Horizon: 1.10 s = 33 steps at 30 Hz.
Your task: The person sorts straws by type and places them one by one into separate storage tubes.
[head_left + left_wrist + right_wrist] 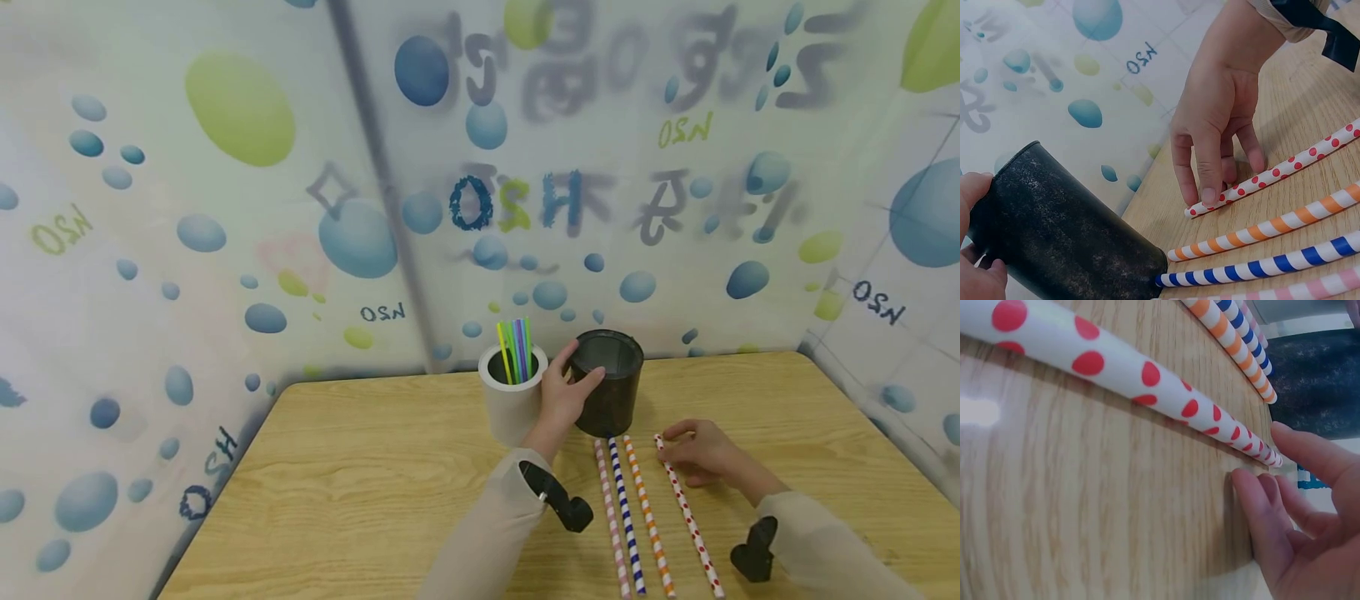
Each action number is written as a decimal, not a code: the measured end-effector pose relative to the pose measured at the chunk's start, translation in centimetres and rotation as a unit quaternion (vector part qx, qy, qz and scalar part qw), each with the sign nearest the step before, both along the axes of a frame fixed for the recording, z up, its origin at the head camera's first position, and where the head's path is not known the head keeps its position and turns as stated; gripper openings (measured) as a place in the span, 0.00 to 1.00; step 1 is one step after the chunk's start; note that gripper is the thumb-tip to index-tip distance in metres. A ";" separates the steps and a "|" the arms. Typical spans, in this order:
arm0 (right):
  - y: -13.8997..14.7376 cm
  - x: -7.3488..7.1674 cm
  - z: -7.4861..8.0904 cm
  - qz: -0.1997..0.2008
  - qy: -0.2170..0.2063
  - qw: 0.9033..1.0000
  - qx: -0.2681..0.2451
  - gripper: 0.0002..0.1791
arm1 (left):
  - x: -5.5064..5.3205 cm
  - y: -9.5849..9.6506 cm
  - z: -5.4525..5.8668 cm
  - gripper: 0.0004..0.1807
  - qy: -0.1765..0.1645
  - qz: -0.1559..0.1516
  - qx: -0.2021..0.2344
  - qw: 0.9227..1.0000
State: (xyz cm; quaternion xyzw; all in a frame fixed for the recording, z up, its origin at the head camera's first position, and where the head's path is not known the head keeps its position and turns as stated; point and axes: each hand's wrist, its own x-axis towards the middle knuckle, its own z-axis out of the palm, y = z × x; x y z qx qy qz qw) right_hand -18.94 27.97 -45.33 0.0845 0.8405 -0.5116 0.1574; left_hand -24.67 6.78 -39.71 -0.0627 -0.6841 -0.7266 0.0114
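My left hand (562, 397) grips the black cup (611, 400), thumb on its outer side and a finger at the rim; the left wrist view also shows fingers on the cup. The cup stands upright. Over the far end of a red-dotted paper straw (690, 517) is my right hand (705, 454). Its thumb and fingers lie on either side of the straw, with gaps between in the right wrist view. This straw lies flat on the table. To its left are an orange-striped straw (649, 517), a blue-striped straw (627, 517) and a pink-striped straw (611, 517), roughly parallel.
A white cup (512, 412) holding several thin coloured straws (517, 350) stands beside the black cup, left of it. Both cups are near the back edge of the wooden table (360, 483). Behind rises a wall covering (450, 150) with blue and green bubbles.
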 end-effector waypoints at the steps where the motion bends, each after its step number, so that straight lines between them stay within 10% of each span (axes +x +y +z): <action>1: -0.1 0.0 0.0 -0.003 0.000 1.000 0.003 0.31 | 0.0 0.0 0.0 0.32 0.001 0.000 -0.001 1.000; 33: -0.8 0.1 0.0 -0.024 0.017 0.999 0.013 0.28 | 0.1 0.0 0.0 0.31 -0.002 0.001 -0.010 1.000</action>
